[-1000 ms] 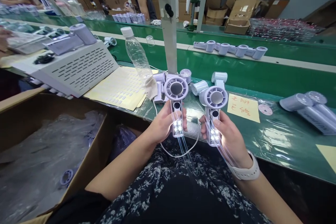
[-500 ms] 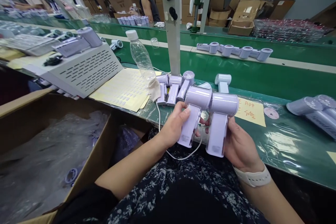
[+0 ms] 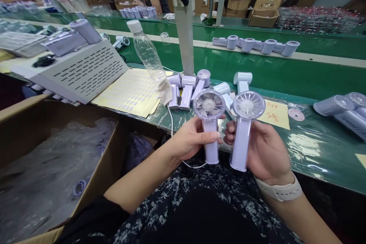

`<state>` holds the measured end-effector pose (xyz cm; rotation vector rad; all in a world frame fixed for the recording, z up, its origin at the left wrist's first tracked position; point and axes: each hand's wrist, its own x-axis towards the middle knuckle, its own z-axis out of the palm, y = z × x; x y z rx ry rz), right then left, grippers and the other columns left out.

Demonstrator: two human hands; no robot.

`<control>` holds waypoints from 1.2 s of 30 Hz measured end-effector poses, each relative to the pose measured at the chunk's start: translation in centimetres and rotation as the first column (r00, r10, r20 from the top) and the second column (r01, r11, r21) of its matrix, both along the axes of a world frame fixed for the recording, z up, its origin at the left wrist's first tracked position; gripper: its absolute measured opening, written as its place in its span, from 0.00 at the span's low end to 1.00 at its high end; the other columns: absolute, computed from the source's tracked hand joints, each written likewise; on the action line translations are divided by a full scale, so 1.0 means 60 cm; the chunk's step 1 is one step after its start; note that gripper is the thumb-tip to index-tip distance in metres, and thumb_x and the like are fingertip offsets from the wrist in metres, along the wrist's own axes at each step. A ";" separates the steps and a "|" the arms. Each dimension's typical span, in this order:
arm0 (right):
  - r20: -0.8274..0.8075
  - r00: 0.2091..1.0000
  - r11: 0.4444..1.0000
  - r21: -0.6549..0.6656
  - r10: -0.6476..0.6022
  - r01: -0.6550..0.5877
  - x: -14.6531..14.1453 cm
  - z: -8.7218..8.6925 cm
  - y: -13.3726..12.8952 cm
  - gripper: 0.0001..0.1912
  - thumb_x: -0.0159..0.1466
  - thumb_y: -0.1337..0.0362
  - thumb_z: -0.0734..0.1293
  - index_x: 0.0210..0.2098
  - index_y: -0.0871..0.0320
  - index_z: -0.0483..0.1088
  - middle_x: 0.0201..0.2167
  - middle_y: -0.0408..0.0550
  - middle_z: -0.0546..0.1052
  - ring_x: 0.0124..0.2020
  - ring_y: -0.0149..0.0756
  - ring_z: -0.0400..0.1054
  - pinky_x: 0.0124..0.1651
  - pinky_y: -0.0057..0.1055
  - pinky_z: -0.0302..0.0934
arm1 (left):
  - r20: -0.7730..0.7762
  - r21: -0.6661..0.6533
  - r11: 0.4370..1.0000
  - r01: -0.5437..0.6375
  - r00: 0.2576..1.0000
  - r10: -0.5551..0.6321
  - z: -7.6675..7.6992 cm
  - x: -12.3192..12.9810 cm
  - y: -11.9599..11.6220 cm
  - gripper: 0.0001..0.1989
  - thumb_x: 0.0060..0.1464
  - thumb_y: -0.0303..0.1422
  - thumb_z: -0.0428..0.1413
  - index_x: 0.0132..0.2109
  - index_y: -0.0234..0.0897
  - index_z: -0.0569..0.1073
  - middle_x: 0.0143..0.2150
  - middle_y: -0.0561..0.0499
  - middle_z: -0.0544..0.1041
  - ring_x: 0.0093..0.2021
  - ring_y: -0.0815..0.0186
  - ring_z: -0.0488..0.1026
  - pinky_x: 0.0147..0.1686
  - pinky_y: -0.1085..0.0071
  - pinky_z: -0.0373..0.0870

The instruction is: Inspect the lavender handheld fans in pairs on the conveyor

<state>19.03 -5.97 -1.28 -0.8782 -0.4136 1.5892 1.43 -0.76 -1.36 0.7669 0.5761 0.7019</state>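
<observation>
My left hand (image 3: 190, 139) is closed around the handle of a lilac handheld fan (image 3: 211, 146), thumb across its front. A matching handheld fan (image 3: 241, 146) is in my right hand (image 3: 265, 150), fingers wrapped behind the handle. Both fans are upright, side by side and slightly apart, their round bladed faces turned toward me. Just beyond them on the green bench lie several more lilac fans (image 3: 187, 93) in a cluster. A pale blue fan (image 3: 243, 80) and another pale blue fan partly hidden behind the held ones are also there.
A clear bottle (image 3: 147, 51) leans near a metal post (image 3: 184, 26). At left are a slotted grey box (image 3: 91, 70), a sticker sheet (image 3: 128, 95) and a carton (image 3: 111, 156) of plastic bags. Several fans (image 3: 268, 46) line the belt's edge; more fans (image 3: 343, 108) lie right. A person sits opposite.
Both fans have been turned in my hands: their labelled sides and cylinder-like heads faced me before, and now the bladed fronts do. The view has shifted slightly.
</observation>
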 end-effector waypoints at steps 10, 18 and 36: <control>0.005 1.000 0.995 0.096 -0.029 0.028 0.007 0.005 -0.010 0.14 0.65 0.53 0.66 0.31 0.53 0.78 0.29 0.49 0.75 0.31 0.40 0.70 0.28 0.32 0.68 | 0.098 -0.023 1.000 -0.003 0.995 0.006 0.000 -0.007 0.011 0.17 0.54 0.35 0.64 0.50 0.37 0.74 0.44 0.45 0.83 0.42 0.56 0.82 0.45 0.60 0.78; 0.115 0.972 0.977 0.089 -0.205 0.195 0.010 -0.005 -0.018 0.11 0.67 0.53 0.68 0.42 0.51 0.78 0.38 0.48 0.83 0.38 0.43 0.78 0.47 0.44 0.76 | 0.001 0.137 0.990 -0.038 0.999 0.038 -0.006 -0.010 0.004 0.28 0.46 0.41 0.74 0.48 0.38 0.71 0.38 0.50 0.84 0.37 0.60 0.83 0.37 0.67 0.79; 0.176 0.959 0.973 -0.034 -0.220 0.230 -0.009 -0.020 0.000 0.12 0.70 0.58 0.66 0.42 0.55 0.80 0.35 0.50 0.83 0.31 0.43 0.78 0.36 0.40 0.79 | -0.116 0.100 0.993 -0.056 0.991 0.068 -0.030 -0.009 0.006 0.35 0.37 0.53 0.74 0.42 0.40 0.65 0.33 0.52 0.80 0.31 0.66 0.78 0.30 0.72 0.72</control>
